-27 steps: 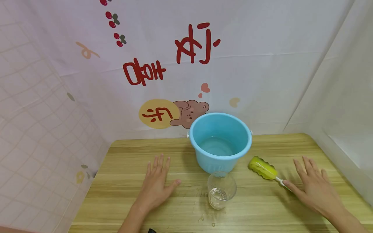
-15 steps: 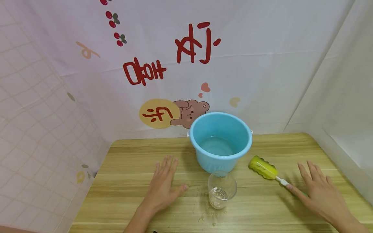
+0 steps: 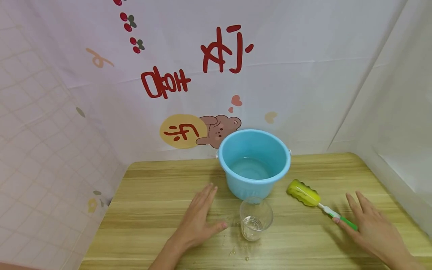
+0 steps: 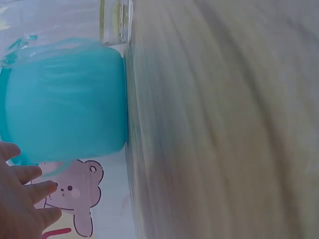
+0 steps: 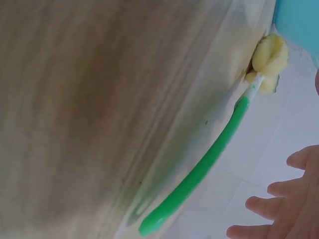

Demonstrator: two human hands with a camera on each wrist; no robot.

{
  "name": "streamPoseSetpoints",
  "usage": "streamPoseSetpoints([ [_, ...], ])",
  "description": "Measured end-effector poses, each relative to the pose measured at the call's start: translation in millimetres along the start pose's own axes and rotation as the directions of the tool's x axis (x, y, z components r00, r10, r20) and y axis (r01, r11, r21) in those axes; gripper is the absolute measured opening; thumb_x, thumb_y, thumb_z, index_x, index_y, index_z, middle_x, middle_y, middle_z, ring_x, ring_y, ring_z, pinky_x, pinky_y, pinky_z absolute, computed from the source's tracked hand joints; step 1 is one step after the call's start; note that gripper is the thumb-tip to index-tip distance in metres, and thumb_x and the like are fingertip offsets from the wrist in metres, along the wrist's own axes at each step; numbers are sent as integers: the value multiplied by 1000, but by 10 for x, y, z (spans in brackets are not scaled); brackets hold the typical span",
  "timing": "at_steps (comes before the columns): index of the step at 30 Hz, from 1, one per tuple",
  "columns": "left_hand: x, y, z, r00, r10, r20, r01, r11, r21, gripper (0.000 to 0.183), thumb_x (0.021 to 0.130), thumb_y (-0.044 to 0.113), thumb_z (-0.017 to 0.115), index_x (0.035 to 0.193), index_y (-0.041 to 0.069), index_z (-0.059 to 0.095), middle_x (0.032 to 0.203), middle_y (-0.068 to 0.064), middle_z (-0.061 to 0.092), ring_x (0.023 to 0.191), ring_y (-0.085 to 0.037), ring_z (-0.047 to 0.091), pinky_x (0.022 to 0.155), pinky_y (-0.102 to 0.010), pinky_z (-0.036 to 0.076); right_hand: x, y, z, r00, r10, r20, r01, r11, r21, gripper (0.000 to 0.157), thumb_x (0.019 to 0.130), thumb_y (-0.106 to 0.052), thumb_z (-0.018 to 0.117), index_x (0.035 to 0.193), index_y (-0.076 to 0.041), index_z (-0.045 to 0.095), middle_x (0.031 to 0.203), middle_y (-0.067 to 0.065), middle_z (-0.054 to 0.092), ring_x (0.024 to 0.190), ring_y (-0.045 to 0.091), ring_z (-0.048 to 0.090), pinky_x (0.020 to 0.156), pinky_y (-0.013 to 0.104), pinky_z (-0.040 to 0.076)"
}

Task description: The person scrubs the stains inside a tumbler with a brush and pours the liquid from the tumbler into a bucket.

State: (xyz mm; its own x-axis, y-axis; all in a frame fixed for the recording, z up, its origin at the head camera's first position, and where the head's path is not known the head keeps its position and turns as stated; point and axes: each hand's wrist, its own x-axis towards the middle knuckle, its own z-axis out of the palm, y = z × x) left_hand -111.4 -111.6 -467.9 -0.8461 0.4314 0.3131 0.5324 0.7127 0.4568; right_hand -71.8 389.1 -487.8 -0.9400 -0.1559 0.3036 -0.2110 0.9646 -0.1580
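A clear cup with a little water in its bottom stands in front of a light blue bucket that also holds water. Left of the cup, my left hand has its fingers extended and its thumb pointing toward the cup, a short gap apart. To the right lies a sponge brush with a yellow-green head and a green and white handle. My right hand hovers over the handle's end with fingers spread, holding nothing. In the right wrist view the green handle lies on the table, apart from the fingers.
Water drops dot the wooden table around the cup. A white printed cloth hangs behind the table and along both sides. The bucket stands near the back edge.
My left hand has moved right, closer to the cup. My right hand has shifted slightly down and right, uncovering more of the brush's green handle. Cup, bucket and brush stay put.
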Motion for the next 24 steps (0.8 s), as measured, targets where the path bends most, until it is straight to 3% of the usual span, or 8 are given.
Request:
streamPoseSetpoints([
  [4,9,45,20,999,-14,36,14,1000,-5,97,79,73,52,152,26,9,157,6,7,143,-16,11,113,-47,12,-29,4,25,1000,17,27,-17,1000,12,90,87,-46,64,151,-5,15,151,29,11,132,54,17,104,66,9],
  [12,47,108,50,995,-14,96,17,1000,-26,96,79,75,50,152,29,8,156,4,12,142,-18,14,113,-45,10,-48,-5,13,998,28,50,-28,1000,-15,93,84,-52,64,149,-3,19,147,33,20,124,56,30,79,71,33],
  [24,106,194,104,991,28,131,-15,995,-98,96,77,69,60,151,29,13,153,2,25,138,-23,26,109,-51,23,-100,-10,34,985,81,155,-78,997,-27,88,84,-60,60,140,4,35,133,36,36,108,56,41,61,67,40],
])
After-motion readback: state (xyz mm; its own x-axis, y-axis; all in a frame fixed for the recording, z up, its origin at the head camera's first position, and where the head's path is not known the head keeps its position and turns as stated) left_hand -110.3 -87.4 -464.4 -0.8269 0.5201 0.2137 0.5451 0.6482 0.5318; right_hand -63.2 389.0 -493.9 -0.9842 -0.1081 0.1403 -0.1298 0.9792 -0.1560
